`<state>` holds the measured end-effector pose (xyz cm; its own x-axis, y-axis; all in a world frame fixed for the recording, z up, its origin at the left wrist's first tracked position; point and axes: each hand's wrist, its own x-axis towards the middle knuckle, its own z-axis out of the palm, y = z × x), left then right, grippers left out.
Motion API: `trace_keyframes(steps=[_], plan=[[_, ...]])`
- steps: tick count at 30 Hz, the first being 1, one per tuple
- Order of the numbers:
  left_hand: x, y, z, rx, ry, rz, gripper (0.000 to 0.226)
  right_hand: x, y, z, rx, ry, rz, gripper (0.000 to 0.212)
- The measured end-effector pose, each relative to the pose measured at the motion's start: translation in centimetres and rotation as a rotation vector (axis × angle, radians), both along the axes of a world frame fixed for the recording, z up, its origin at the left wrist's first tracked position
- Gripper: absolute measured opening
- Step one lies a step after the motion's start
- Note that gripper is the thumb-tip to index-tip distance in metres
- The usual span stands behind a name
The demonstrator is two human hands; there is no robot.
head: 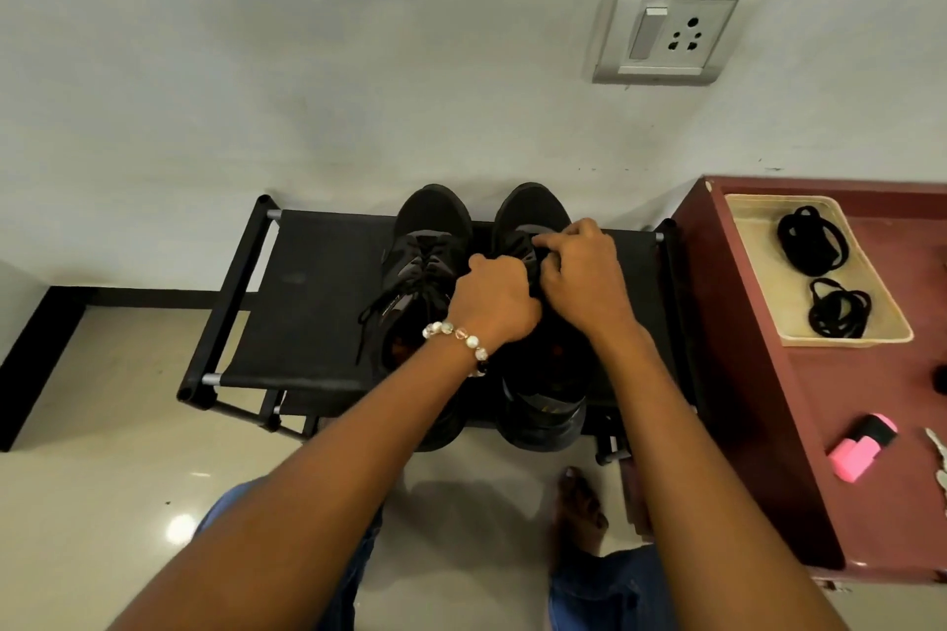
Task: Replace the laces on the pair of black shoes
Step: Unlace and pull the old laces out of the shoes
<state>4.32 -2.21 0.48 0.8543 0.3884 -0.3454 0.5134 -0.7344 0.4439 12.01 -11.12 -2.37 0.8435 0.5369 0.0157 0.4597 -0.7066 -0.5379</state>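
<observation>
Hands: left hand (494, 295) with beaded bracelet and right hand (581, 272) both curl tight on the lacing of the right black fabric shoe (533, 220).
Shoes: side by side on a black fabric rack (317, 292); left black shoe (428, 241) laced, ends loose.
Advice: probably pull evenly, eyelet by eyelet.
Far right: black coiled laces (812, 236) in a cream tray (871, 302).
Hidden: fingertips and the lace itself.

Soft, even light — floor (128, 477) glare lower left, wide-angle bowing at edges.

Mounted high on the pale wall: a white switch-and-socket plate (677, 28). Lying near the front of the maroon cabinet top (815, 451) at right: a pink highlighter (861, 446), with metal keys (939, 456) just beside it at the frame edge. Below, glossy beige floor tiles (102, 502) edged by black skirting (148, 297).
</observation>
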Motion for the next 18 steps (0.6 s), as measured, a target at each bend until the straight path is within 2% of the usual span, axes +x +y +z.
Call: trace_keyframes(steps=[3,5,6,8,10,13,15,18], plan=[[-0.1,-0.3,-0.8,-0.007,-0.042,0.049,0.027,-0.3,0.4,0.2,-0.091,-0.043,-0.021,0.037],[-0.1,-1.0,-1.6,0.026,-0.086,0.076,0.014,-0.4,0.6,0.1,-0.146,-0.086,-0.017,0.031],[0.0,-1.4,-2.3,0.060,-0.098,0.106,0.020,-0.4,0.7,0.1,-0.160,-0.104,-0.023,0.027],[0.3,-2.0,-3.6,0.142,-0.088,0.145,0.031,-0.3,0.9,0.1,-0.143,-0.120,-0.048,0.020],[0.5,-2.4,-4.4,0.217,-0.093,0.151,0.030,-0.2,1.1,0.2,-0.112,-0.117,-0.093,0.015],[0.4,-2.3,-3.9,0.207,-0.108,0.140,0.029,-0.3,1.1,0.2,-0.049,-0.126,-0.151,0.009],[0.0,-2.4,-2.9,0.184,-0.107,0.127,0.030,-0.2,1.0,0.4,0.055,-0.046,-0.257,0.008],[-0.6,-2.5,-1.7,0.167,-0.119,0.134,0.034,0.8,0.7,0.3,0.249,0.205,-0.506,0.015]])
